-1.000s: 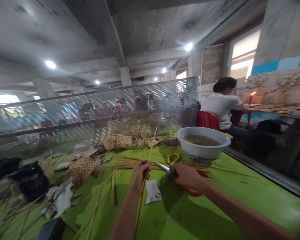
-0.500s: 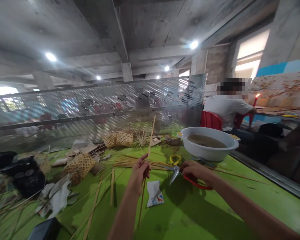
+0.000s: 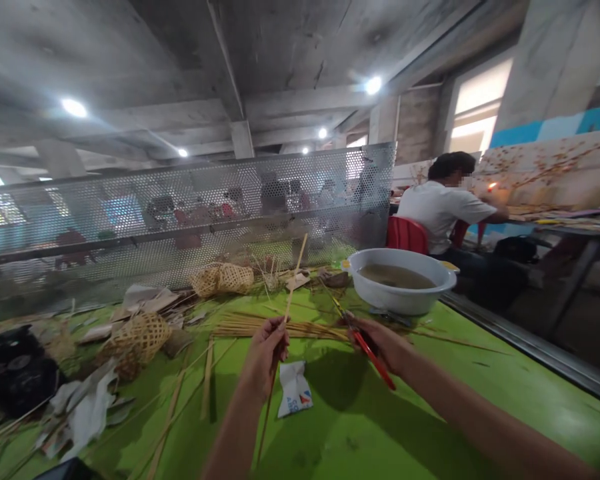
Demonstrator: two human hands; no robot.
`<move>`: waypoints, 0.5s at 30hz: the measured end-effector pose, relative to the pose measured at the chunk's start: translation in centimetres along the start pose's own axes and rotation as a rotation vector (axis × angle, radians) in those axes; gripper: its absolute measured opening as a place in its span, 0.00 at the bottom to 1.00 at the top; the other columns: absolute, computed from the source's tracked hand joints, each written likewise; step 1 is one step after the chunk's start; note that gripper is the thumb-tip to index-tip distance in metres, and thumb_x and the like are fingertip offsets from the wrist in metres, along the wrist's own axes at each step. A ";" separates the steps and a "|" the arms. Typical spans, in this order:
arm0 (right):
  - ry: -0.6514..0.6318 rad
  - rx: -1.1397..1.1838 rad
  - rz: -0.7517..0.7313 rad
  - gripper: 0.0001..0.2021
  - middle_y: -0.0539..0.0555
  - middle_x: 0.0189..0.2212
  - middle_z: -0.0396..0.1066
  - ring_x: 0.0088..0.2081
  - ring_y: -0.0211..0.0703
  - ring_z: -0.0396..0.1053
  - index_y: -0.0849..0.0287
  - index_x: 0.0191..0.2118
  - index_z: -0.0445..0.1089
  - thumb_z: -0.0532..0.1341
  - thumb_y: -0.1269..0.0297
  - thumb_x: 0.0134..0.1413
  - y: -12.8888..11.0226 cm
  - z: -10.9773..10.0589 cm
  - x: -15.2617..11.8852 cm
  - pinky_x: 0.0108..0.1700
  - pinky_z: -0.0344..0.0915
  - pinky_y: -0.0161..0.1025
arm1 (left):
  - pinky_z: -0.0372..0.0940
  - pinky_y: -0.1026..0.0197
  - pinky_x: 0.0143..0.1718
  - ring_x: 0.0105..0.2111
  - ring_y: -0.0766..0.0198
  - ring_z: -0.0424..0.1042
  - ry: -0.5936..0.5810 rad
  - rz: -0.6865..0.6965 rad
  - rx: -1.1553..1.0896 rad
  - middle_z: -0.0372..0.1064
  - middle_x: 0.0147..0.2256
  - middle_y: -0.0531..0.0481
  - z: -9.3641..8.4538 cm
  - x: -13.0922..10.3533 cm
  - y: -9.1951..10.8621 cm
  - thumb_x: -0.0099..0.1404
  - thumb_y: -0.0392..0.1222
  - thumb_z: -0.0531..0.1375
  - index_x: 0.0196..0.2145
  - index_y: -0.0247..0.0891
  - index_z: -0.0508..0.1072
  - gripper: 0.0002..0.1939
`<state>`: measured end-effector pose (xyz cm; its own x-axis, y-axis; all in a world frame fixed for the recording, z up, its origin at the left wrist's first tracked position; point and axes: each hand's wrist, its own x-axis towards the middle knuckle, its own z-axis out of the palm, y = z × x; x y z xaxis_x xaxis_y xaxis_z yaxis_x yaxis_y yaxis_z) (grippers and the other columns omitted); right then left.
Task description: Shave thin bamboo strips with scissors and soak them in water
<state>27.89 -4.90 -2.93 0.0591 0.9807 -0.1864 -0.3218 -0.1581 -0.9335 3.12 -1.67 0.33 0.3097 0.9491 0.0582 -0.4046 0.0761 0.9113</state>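
My left hand (image 3: 266, 347) is closed around a thin bamboo strip (image 3: 297, 272), which slants up away from me and also runs down below the hand. To its right, my right hand (image 3: 380, 341) grips a pair of scissors (image 3: 375, 363) with a red handle and a yellow handle. They are turned nearly edge-on, so their blades are hard to make out. Behind both hands lies a bundle of bamboo strips (image 3: 250, 325) on the green table (image 3: 380, 427). A small white packet (image 3: 295, 390) with printing rests just in front of my left hand.
A white basin (image 3: 403, 293) of murky water stands at the right. Woven bamboo baskets (image 3: 223, 279), paper scraps (image 3: 93, 407) and a black bag (image 3: 17, 370) lie to the left. A perforated metal screen (image 3: 180, 227) borders the back. A person (image 3: 437, 207) sits beyond the table.
My right hand has turned the scissors from a wide-spread, blades-toward-me position to nearly edge-on. My left hand still holds the strip. The whole view has shifted, so things appear farther left.
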 end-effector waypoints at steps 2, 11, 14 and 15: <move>-0.039 0.094 -0.026 0.14 0.47 0.21 0.70 0.21 0.32 0.66 0.58 0.33 0.70 0.68 0.54 0.48 -0.2 0.5 -0.5 0.23 0.65 0.27 | 0.53 0.71 0.18 0.18 0.75 0.56 -0.007 -0.014 -0.008 0.64 0.22 0.56 0.1 0.0 -0.2 0.51 0.42 0.69 0.38 0.33 0.73 0.17; -0.160 -0.206 -0.413 0.18 0.48 0.29 0.69 0.29 0.36 0.68 0.57 0.38 0.66 0.65 0.48 0.52 -3.5 1.6 -1.6 0.35 0.69 0.34 | 0.54 0.71 0.19 0.18 0.75 0.58 -0.032 -0.025 -0.059 0.66 0.22 0.55 0.4 -0.1 -0.3 0.49 0.41 0.70 0.43 0.33 0.75 0.22; -0.044 -0.397 -0.656 0.21 0.51 0.36 0.71 0.37 0.42 0.68 0.56 0.44 0.66 0.63 0.45 0.52 -5.4 1.8 -0.5 0.42 0.68 0.39 | 0.54 0.70 0.18 0.16 0.75 0.57 -0.042 -0.057 -0.051 0.64 0.21 0.57 0.6 -0.4 -0.2 0.50 0.45 0.70 0.48 0.35 0.73 0.27; 0.007 -0.471 -0.724 0.21 0.52 0.37 0.71 0.38 0.42 0.68 0.56 0.44 0.67 0.62 0.45 0.53 -5.8 1.8 -0.1 0.44 0.67 0.39 | 0.53 0.70 0.18 0.16 0.75 0.56 -0.048 -0.065 -0.044 0.64 0.20 0.57 0.6 -0.4 -0.2 0.51 0.45 0.70 0.49 0.36 0.73 0.28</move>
<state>28.05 -3.91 3.08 0.1048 0.8579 0.5030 0.2231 0.4726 -0.8526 3.58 -2.29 0.37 0.3771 0.9260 0.0202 -0.4197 0.1514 0.8950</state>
